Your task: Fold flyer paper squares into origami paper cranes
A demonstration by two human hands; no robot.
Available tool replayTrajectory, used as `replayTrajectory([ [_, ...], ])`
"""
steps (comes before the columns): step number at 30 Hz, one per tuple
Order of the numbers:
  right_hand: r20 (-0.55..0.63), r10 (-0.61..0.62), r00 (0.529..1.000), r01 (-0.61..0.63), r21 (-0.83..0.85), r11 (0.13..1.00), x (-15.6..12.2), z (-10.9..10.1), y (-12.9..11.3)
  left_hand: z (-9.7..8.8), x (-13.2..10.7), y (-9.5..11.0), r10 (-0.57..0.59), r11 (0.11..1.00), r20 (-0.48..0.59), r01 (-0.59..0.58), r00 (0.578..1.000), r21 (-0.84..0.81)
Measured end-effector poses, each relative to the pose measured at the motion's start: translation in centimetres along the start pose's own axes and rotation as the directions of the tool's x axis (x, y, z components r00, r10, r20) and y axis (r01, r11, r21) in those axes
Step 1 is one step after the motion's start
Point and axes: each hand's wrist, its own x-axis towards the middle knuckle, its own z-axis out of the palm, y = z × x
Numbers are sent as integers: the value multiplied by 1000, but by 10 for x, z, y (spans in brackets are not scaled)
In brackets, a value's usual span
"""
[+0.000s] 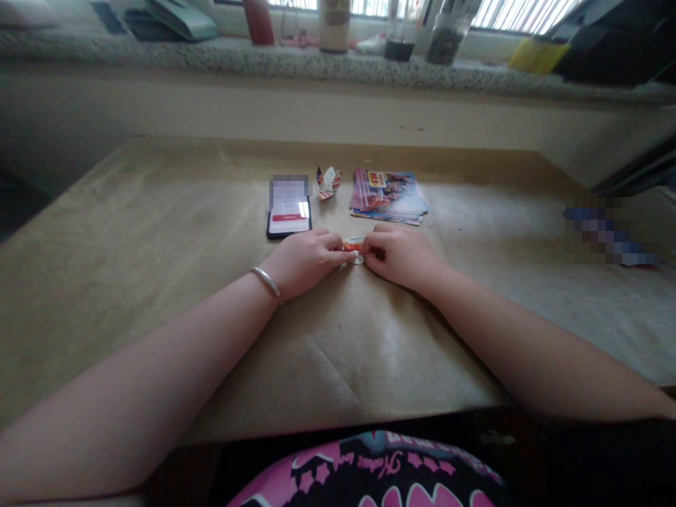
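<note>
Both hands meet over a small piece of printed paper (pixel 353 244), white with orange and red, which lies on the table and looks folded. My left hand (pixel 309 262) presses its near left part with an outstretched finger, the thumb side close against it. On the paper's right edge, my right hand (pixel 398 255) pinches with curled fingers. The fingers cover part of the paper. A silver bangle (pixel 267 282) is on my left wrist. Just beyond my left hand lies a phone (pixel 289 208) with its screen lit.
Behind the phone stands a folded paper shape (pixel 328 183). A stack of colourful printed leaflets (pixel 389 196) lies beyond my right hand. A blurred blue strip (pixel 607 236) is at the far right. Bottles and jars (pixel 334 24) line the stone windowsill (pixel 296 63) behind the table (pixel 158 232).
</note>
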Motion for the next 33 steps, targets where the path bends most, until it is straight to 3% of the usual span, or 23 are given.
replayTrajectory([
  [5,-1,24,1000,-24,-12,1000,1,1,-2,1,1,1,-19,1000,-29,18,999,-23],
  [14,12,-61,998,62,-75,995,-4,1,0,-1,3,5,-71,996,-59,68,996,-57],
  [33,80,-170,982,182,-171,968,0,-10,-1,-11,5,10,-91,995,80,95,993,-43],
])
